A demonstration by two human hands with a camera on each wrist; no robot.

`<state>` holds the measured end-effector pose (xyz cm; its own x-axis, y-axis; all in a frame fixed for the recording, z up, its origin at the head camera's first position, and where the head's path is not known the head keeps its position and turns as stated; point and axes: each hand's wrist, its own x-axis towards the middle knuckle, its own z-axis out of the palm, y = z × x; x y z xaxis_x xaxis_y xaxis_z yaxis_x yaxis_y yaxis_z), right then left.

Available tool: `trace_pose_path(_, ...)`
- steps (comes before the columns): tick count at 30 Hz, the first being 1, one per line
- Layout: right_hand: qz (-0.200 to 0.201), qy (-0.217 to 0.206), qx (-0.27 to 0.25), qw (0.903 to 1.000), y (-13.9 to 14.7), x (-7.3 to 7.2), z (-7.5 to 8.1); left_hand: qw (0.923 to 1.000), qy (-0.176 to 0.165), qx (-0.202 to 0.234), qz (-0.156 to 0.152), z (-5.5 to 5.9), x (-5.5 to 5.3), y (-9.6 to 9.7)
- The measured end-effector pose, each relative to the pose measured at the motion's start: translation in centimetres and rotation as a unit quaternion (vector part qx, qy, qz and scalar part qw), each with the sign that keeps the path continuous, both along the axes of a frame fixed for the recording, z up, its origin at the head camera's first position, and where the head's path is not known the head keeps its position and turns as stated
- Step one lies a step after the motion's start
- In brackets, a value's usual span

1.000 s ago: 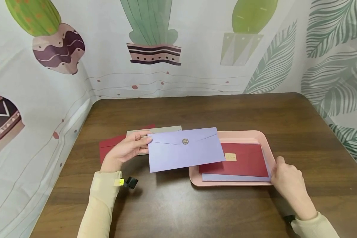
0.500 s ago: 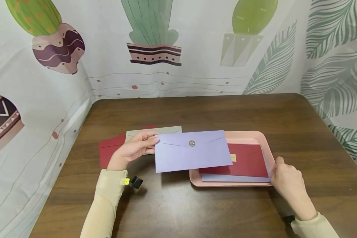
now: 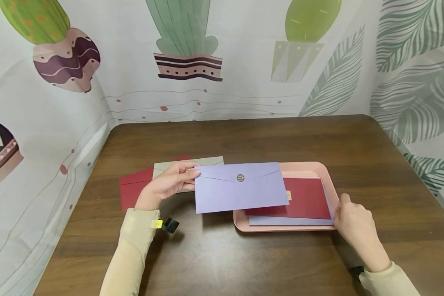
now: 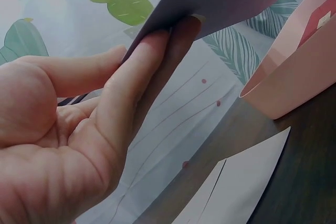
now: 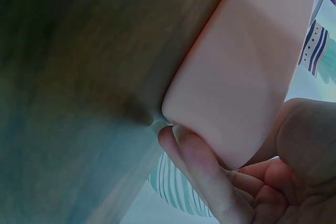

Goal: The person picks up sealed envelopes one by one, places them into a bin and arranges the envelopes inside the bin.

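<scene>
My left hand (image 3: pixel 168 183) pinches the left edge of a lavender envelope (image 3: pixel 240 193) between thumb and fingers. The envelope has a round dark seal sticker and hangs above the table, its right end over the pink tray (image 3: pixel 326 174). In the left wrist view, the thumb and fingers lie on opposite sides of the envelope. At the tray's right end, my right hand (image 3: pixel 357 224) grips its wall; in the right wrist view the fingers (image 5: pixel 202 163) press the outside of the corner. Inside the tray a red envelope (image 3: pixel 308 199) lies on another lavender envelope (image 3: pixel 290 221).
Left of the tray, a grey-beige envelope (image 3: pixel 211 160) overlaps a red envelope (image 3: pixel 131 193) on the brown wooden table (image 3: pixel 214 263). Behind stands a white cloth backdrop (image 3: pixel 244 82) printed with cacti and leaves.
My left hand has carried the lavender envelope rightward, farther over the tray, and has almost stopped in the last half second. My right hand stays on the tray's end. The view has shifted slightly.
</scene>
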<state>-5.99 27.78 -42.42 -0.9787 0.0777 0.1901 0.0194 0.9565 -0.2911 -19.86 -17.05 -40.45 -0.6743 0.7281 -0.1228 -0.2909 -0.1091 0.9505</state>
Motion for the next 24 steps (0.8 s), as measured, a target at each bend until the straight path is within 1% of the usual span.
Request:
trace_pose_path(5,0.001,0.004,0.000,1.0000,0.0,0.0,0.0,1.0000,-0.007,-0.003,0.005,0.0,-0.1,0.3)
trace_pose_path(14,0.000,-0.002,-0.001,1.0000,0.0,-0.1,0.0,0.9997,-0.015,-0.016,0.014,-0.1,0.0,1.2)
trace_pose_path(19,0.000,0.005,-0.002,1.0000,0.0,0.0,0.0,0.9992,-0.022,-0.025,0.023,-0.4,0.0,1.7)
trace_pose_path(24,0.000,0.013,0.000,0.9999,-0.1,0.1,0.0,0.9992,-0.022,-0.025,0.023,-0.6,-0.1,2.1)
